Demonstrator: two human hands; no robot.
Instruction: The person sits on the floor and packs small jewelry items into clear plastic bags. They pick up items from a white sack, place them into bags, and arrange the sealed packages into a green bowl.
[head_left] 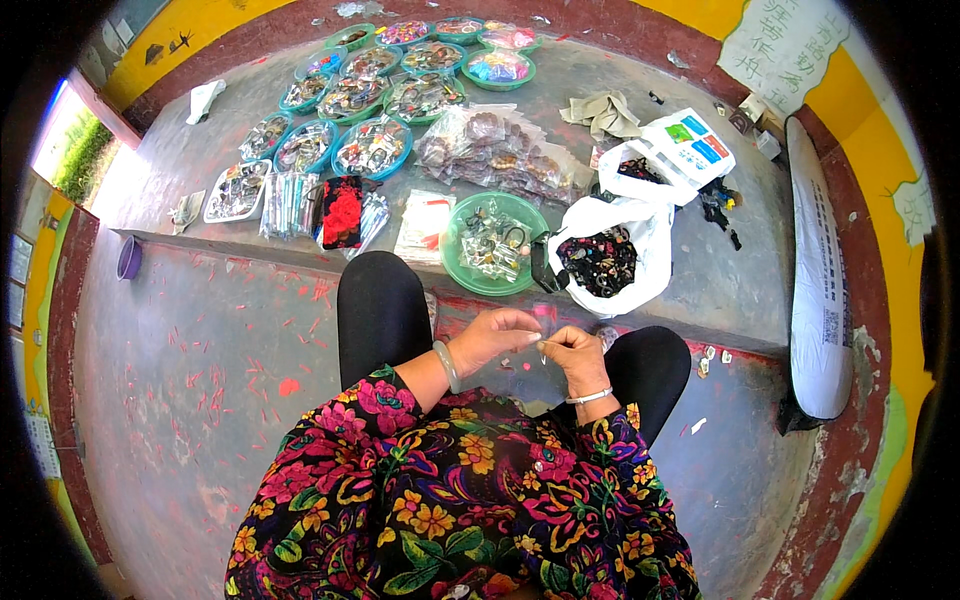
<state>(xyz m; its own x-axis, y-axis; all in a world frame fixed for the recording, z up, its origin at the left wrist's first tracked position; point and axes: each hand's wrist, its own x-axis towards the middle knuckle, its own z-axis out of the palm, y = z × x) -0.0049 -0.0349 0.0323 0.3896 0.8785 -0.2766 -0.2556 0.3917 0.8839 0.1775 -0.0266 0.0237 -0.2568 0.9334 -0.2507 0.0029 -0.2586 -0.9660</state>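
My left hand (494, 340), with a bangle at its wrist, and my right hand (577, 358), with a pale bracelet, meet above my lap between my knees. Their fingertips are pinched close together on a small clear plastic bag (545, 316) with a pink patch. What is inside the bag is too small to make out. Just beyond my hands, at the platform's edge, a green basin (457, 277) holds many small clear packets. Beside it on the right, a white plastic bag (653, 275) stands open, full of small dark pieces.
Several basins of packets, including a blue one (408, 146), cover the raised concrete platform (740, 270). A heap of clear packets (500, 150), a red-and-black pouch (342, 213) and a second white bag (690, 150) lie nearer. A long wrapped roll (820, 280) leans at the right wall.
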